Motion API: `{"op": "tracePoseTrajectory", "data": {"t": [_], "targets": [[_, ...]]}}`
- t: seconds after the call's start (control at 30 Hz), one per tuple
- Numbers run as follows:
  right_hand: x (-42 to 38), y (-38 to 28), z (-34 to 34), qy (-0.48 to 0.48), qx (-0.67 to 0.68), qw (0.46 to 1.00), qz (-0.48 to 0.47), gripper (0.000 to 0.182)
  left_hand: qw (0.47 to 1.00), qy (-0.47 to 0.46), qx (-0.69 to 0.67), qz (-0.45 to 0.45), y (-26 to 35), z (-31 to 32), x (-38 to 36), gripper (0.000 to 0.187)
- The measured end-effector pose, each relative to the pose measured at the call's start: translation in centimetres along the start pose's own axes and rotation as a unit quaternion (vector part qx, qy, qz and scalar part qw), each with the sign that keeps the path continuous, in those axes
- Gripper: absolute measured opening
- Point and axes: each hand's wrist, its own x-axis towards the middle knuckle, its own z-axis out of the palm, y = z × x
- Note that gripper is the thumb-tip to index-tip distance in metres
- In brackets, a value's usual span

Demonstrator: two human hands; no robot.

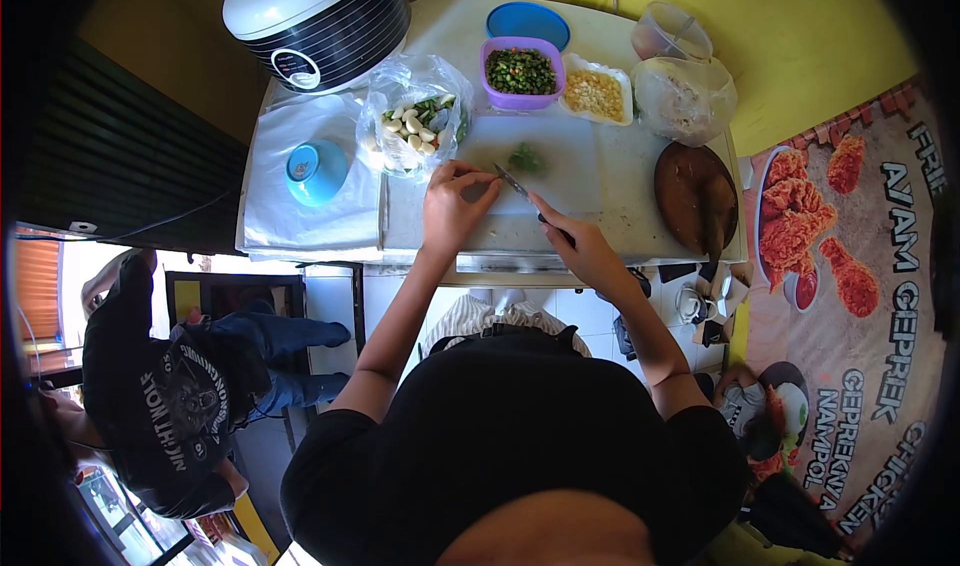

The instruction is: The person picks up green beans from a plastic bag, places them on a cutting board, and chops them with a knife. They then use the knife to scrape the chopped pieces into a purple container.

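Observation:
My right hand (pixel 580 249) is wrapped round a knife (pixel 512 181), its blade pointing up and left toward my left hand (pixel 460 206). The fingers of my left hand are pinched together near the blade tip; what they hold is too small to name. Just beyond the blade, a small heap of green pieces (pixel 525 158) lies on a pale cutting mat (pixel 575 191). A purple tub (pixel 524 101) of chopped greens and a white tray (pixel 625 106) of chopped yellowish pieces sit behind it. A plastic bag (pixel 405 161) with garlic cloves and greens is at the left.
A rice cooker (pixel 330 36) and a blue bowl (pixel 316 173) stand on the left. Along the back and right are a blue lid (pixel 528 24), a clear container (pixel 670 34), a filled plastic bag (pixel 687 101) and a brown mortar (pixel 690 196). A person (pixel 170 386) is at the lower left.

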Motion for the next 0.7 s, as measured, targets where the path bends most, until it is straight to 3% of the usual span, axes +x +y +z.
{"op": "tracePoseTrajectory", "data": {"t": [0.7], "targets": [[-0.5,-0.9,1.3,0.013,-0.155,0.988,-0.022,0.053,1.000,-0.007,0.004,-0.006,0.2,-0.2,-0.1,0.013]]}}
